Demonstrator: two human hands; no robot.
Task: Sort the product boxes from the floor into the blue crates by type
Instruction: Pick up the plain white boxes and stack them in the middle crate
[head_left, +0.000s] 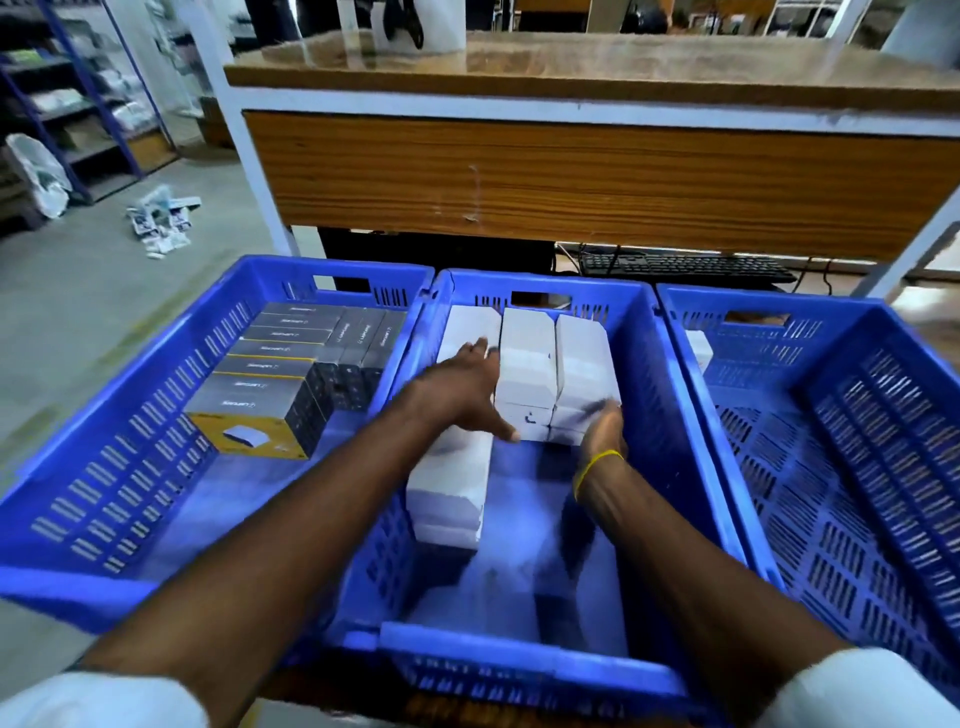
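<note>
Three blue crates sit side by side. The left hand (460, 395) is in the middle crate (519, 660), fingers spread wide and flat on top of a long white box (449, 493) by the crate's left wall. That box lies flat, and its long way points away from the person. More white boxes (527, 364) lie next to it in rows, pointing the same way. The right hand (602, 431), with a yellow band (597, 467) on the wrist, is at the near end of those rows, too blurry to tell if it holds anything. The left crate (78, 587) has grey boxes (260, 395) packed in. The right crate (883, 467) has one small white box (698, 348) in its far left corner
</note>
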